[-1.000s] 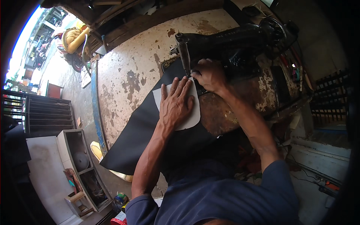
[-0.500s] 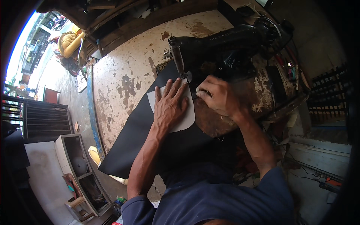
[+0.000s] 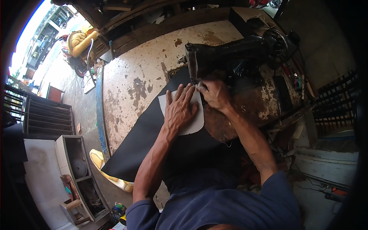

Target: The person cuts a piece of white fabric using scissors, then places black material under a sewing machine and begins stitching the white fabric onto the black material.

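My left hand (image 3: pixel 178 112) lies flat, fingers stretched forward, on a white piece with rounded corners (image 3: pixel 196 125). Beneath that piece spreads a large black sheet (image 3: pixel 132 150) of smooth, leather-like material, which hangs over the table's near edge. A black sewing machine (image 3: pixel 241 51) stands over the far end of both, its needle area just beyond my left fingertips. Close beside the needle, my right hand (image 3: pixel 215 95) has its thumb and fingers pinched together at the white piece's edge. What they grip, if anything, is too small to make out.
The worn tabletop (image 3: pixel 122 82) has peeling patches and a blue left edge (image 3: pixel 100 111). A dark wooden board (image 3: pixel 222 126) lies to the right of the work. At the lower left stands an open-fronted cabinet (image 3: pixel 80 168); a yellow-seated vehicle (image 3: pixel 78 42) is outside at upper left.
My right hand has moved left and forward to the needle area, its fingers now closer to my left hand's. The left hand stays flat on the white piece. The whole view has shifted slightly.
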Demonstrator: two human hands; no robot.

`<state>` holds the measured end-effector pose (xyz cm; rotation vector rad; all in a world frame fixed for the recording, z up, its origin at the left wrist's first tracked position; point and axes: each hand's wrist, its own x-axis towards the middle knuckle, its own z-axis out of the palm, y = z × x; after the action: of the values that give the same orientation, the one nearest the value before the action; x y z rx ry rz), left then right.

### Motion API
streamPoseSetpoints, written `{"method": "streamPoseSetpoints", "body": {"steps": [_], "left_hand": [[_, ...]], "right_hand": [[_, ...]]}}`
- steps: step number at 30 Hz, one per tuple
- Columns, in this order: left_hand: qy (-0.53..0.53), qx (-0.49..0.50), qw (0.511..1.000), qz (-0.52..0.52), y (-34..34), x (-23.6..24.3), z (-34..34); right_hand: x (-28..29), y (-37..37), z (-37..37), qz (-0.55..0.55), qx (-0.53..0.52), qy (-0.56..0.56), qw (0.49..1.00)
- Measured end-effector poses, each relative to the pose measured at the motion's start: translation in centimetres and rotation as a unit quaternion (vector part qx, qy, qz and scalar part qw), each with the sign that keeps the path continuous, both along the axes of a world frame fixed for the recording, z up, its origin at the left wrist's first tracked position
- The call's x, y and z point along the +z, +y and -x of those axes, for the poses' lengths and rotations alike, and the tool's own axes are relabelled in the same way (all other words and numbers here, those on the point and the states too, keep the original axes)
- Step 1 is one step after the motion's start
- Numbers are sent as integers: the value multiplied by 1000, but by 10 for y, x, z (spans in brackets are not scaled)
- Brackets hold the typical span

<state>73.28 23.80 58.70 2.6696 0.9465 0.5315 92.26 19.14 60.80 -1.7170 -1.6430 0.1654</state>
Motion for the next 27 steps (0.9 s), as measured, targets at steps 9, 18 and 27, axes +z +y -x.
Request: {"method": "streamPoseSetpoints", "body": {"steps": [9,18,27], "left_hand": [[36,-17,999,-24,-1,3,-2],[41,-15,999,2,-2,13,-7],[64,-8,998,7,-1,12,-1]], "right_hand": [[7,-26,4,21,23,3,1000],[200,-9,-240,-78,-355,-276,890],[155,-28,-285,134,-369,-88,916]]}}
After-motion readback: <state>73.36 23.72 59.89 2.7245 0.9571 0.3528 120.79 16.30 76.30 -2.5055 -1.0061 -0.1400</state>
